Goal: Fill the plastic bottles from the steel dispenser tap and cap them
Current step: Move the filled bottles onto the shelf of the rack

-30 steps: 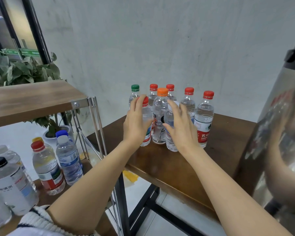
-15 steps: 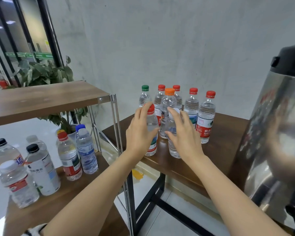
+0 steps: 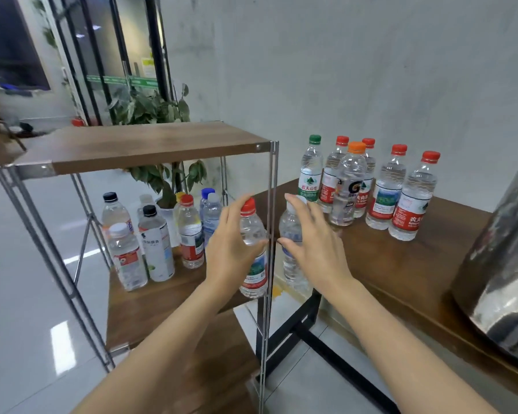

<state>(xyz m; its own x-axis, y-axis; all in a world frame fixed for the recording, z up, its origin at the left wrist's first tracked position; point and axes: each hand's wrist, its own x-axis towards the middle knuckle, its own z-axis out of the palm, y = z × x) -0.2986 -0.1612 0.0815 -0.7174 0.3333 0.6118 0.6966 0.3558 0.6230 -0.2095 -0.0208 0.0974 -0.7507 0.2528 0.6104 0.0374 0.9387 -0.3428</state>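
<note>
My left hand [image 3: 232, 249] grips a clear, water-filled bottle with a red cap [image 3: 253, 264], thumb across its front and fingers behind it. In my right hand [image 3: 314, 252] is a second clear bottle with a white cap [image 3: 290, 234], held the same way. Both bottles are upright at the left end of the brown table [image 3: 401, 273], their bases below its top. Several capped, filled bottles [image 3: 383, 189] stand grouped at the back of the table. Part of the steel dispenser's body [image 3: 503, 264] shows at the right edge; its tap is out of view.
A metal-framed rack with a wooden top shelf [image 3: 150, 147] stands on the left. Its thin front post [image 3: 269, 234] runs down between my two hands. The lower shelf [image 3: 150, 306] holds several more capped bottles [image 3: 154, 243]. A potted plant [image 3: 162, 177] stands behind.
Both hands have carried their bottles left, away from the group on the table and toward the rack. The view has swung left, showing more of the rack and less of the dispenser.
</note>
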